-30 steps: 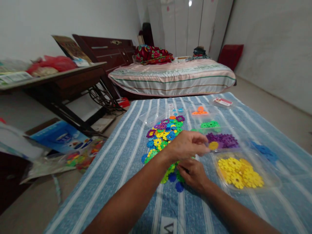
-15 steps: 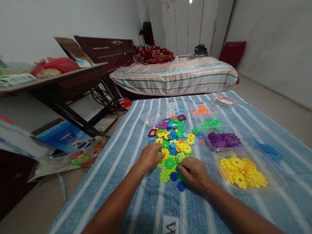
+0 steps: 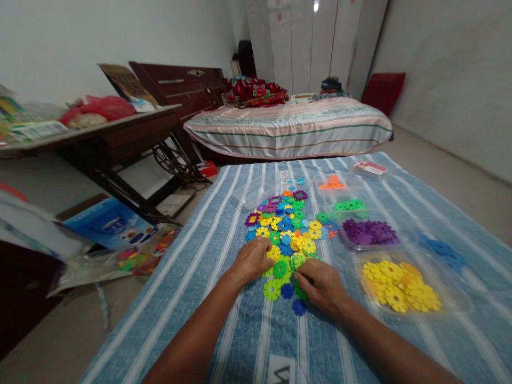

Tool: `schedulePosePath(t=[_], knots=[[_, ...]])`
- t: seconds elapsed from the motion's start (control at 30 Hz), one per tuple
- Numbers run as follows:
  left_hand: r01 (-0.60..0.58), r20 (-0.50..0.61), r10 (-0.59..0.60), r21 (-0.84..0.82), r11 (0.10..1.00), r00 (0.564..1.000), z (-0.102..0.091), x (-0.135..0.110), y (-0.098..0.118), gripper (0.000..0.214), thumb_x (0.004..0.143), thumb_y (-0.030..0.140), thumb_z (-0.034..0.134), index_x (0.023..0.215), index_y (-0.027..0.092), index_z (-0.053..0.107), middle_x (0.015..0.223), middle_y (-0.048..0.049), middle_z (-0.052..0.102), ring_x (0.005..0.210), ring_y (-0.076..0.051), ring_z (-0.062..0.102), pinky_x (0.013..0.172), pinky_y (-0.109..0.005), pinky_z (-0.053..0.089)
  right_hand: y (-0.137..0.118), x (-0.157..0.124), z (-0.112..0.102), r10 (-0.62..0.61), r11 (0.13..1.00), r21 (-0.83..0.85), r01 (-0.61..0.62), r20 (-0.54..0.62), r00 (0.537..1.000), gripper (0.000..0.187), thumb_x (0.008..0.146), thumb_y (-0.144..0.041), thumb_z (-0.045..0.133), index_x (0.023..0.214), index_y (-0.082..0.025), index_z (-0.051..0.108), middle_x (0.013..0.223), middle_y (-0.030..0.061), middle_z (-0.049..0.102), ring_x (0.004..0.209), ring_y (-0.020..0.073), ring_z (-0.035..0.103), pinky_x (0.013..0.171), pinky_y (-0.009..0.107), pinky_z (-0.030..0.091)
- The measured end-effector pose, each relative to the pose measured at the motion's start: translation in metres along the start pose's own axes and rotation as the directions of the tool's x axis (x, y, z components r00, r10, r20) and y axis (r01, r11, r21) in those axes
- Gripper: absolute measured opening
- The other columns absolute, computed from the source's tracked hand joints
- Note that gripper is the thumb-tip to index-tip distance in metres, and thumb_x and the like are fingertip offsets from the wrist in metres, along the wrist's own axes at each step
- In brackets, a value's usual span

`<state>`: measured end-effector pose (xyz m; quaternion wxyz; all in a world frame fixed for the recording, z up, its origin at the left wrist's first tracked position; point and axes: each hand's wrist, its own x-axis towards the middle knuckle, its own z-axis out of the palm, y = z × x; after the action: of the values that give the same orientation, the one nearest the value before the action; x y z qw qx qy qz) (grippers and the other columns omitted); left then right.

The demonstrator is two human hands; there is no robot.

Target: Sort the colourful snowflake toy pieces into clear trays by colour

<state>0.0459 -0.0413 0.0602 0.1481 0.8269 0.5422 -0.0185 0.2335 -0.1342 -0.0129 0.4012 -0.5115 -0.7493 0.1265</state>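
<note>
A heap of flat plastic flower discs [image 3: 286, 224] in yellow, green, blue and purple lies on a blue striped cloth [image 3: 192, 277]. My left hand [image 3: 252, 260] rests at the heap's near left edge, fingers curled onto a yellow disc. My right hand [image 3: 320, 285] sits at the near right edge, fingers pinched over green and blue discs. To the right stand clear trays sorted by colour: yellow discs [image 3: 400, 288], purple discs [image 3: 370, 233], green discs [image 3: 349, 205], orange discs [image 3: 331, 183] and blue discs [image 3: 442, 249].
A bed [image 3: 288, 128] stands beyond the cloth. A dark wooden table [image 3: 96, 138] stands at the left with bags and papers on it. A blue box [image 3: 108, 226] and plastic bags lie on the floor beside the cloth. A small red-and-white packet [image 3: 370, 168] lies at the far right.
My left hand came back from beside the purple tray, where it held a yellow disc, to the heap's near left edge. My right hand stayed put.
</note>
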Motion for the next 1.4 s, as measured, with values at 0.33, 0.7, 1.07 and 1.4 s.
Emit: schedulePosePath(t=[0.33,0.7,1.07,1.4], knots=[[-0.082,0.022,0.083,-0.013,0.997,0.996,-0.002,-0.003,0.0,0.027,0.074,0.025,0.064,0.1,0.02,0.069,0.096,-0.0054,0.069,0.091,-0.021,0.061,0.08,-0.029,0.043,0.0,0.0,-0.001,-0.007,1.0,-0.014,0.007,0.005,1.0,0.027,0.091,-0.026,0.047,0.068,-0.02,0.058,0.065,0.0005,0.057,0.063,0.0129,0.05,0.061,0.025,0.033],[-0.059,-0.099,0.052,-0.07,0.996,0.994,-0.011,0.0,-0.004,0.035,0.088,0.035,0.044,0.06,0.018,0.055,0.059,0.0011,0.05,0.06,-0.012,0.046,0.058,-0.025,0.027,-0.001,0.002,-0.001,-0.014,1.0,-0.023,0.015,0.002,1.0,0.027,0.091,-0.025,0.047,0.067,-0.02,0.057,0.065,0.0009,0.056,0.063,0.013,0.05,0.061,0.025,0.032],[-0.189,-0.011,0.305,-0.806,0.561,0.952,-0.034,0.013,0.106,0.03,0.074,0.032,0.066,0.098,0.013,0.069,0.072,0.0008,0.062,0.061,-0.01,0.055,0.059,-0.023,0.044,0.003,-0.001,0.003,0.035,0.999,0.035,-0.036,0.017,0.999,0.022,0.09,-0.023,0.047,0.074,-0.02,0.063,0.077,0.0029,0.065,0.071,0.015,0.057,0.067,0.026,0.037],[-0.108,-0.072,0.094,-0.229,0.968,0.993,-0.028,0.005,0.037,0.014,0.077,0.025,0.057,0.072,0.016,0.067,0.065,0.0004,0.061,0.065,-0.014,0.054,0.062,-0.024,0.038,0.001,0.001,0.0,-0.01,1.0,-0.021,0.01,0.023,1.0,0.024,0.091,-0.025,0.048,0.069,-0.02,0.057,0.066,0.0007,0.057,0.064,0.013,0.05,0.061,0.025,0.032]])
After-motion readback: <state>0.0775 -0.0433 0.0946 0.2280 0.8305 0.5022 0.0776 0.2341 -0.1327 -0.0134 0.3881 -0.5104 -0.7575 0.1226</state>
